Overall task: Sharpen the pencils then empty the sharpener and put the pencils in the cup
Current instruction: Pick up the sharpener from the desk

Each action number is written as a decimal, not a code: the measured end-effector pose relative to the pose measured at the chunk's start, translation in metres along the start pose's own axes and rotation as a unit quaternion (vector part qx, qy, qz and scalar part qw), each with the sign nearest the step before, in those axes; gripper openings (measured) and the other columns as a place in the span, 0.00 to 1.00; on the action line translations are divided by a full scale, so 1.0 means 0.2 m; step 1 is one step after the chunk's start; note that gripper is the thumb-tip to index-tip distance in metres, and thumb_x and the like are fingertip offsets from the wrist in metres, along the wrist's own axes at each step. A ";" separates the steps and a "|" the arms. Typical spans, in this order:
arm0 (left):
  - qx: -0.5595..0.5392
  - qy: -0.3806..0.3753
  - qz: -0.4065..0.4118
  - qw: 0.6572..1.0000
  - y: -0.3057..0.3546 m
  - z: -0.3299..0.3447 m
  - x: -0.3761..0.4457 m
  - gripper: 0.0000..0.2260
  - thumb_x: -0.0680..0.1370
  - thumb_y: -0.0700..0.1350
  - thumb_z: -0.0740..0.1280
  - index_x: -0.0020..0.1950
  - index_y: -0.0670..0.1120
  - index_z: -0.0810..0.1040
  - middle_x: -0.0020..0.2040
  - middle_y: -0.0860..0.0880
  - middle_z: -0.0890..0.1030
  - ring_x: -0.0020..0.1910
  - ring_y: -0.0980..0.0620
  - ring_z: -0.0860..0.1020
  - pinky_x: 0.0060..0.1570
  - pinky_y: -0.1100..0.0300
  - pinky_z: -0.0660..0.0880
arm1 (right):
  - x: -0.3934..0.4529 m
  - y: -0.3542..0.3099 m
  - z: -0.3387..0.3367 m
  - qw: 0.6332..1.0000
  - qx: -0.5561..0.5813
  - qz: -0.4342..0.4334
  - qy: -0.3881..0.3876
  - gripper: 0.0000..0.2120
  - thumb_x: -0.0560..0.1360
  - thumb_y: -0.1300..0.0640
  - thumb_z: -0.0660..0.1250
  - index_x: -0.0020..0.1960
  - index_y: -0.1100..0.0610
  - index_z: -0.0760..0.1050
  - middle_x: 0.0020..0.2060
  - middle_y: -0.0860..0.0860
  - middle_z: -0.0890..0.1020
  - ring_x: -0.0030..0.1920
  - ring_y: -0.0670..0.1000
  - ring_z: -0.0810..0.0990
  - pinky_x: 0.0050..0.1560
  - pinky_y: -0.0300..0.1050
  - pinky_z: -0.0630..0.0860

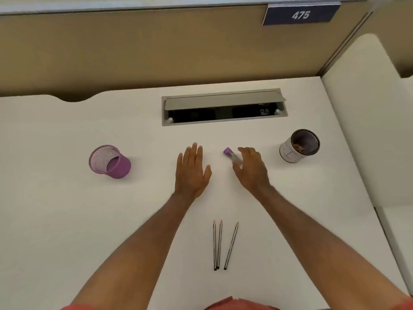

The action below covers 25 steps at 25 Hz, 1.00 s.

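Three pencils lie side by side on the white desk near me, tips pointing away. A clear tube sharpener with a purple cap lies tilted at the desk's middle. My right hand curls around its lower end, thumb and fingers on either side of the tube. Just to the left, my left hand rests flat on the desk, fingers spread, holding nothing. A purple mesh cup stands at the left and looks empty. At the right stands a dark mesh cup in a white wrap, with brown shavings inside.
A grey cable hatch with its lid up is set into the desk behind my hands. A tan partition wall rises at the back, and a white divider borders the desk's right side.
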<state>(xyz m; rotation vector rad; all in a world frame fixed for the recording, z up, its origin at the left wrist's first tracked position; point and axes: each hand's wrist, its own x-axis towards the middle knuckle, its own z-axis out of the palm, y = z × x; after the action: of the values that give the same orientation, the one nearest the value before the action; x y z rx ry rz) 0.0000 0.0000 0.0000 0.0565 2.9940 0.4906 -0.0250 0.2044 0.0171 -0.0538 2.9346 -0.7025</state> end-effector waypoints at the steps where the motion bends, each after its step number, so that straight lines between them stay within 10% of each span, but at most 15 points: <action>1: 0.003 -0.009 0.000 1.000 0.00 0.02 0.01 0.29 0.84 0.55 0.56 0.82 0.44 0.57 0.83 0.44 0.56 0.82 0.43 0.55 0.80 0.45 0.51 | 0.02 0.00 0.01 1.000 0.005 0.008 -0.001 0.22 0.79 0.53 0.68 0.72 0.58 0.72 0.66 0.55 0.76 0.64 0.58 0.74 0.57 0.55 0.78; 17: 0.021 -0.039 0.024 0.999 -0.08 0.15 0.05 0.30 0.83 0.54 0.59 0.81 0.43 0.60 0.83 0.43 0.58 0.82 0.42 0.56 0.80 0.43 0.52 | 0.10 0.03 0.12 0.997 0.059 0.042 0.013 0.09 0.78 0.57 0.68 0.58 0.56 0.77 0.53 0.53 0.77 0.54 0.55 0.73 0.49 0.55 0.77; 25: -0.150 -0.043 -0.068 0.985 -0.01 0.04 0.08 0.28 0.84 0.58 0.59 0.81 0.47 0.61 0.81 0.47 0.63 0.80 0.46 0.60 0.78 0.50 0.55 | -0.01 -0.12 0.02 0.945 0.301 0.121 0.038 0.08 0.80 0.53 0.71 0.57 0.51 0.77 0.52 0.50 0.79 0.45 0.45 0.78 0.41 0.26 0.72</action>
<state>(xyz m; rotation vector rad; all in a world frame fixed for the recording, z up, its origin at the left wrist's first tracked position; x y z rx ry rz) -0.0158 0.0024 -0.0106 -0.1465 2.7807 0.8881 -0.0226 0.1821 0.0244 0.3889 2.5851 -1.5333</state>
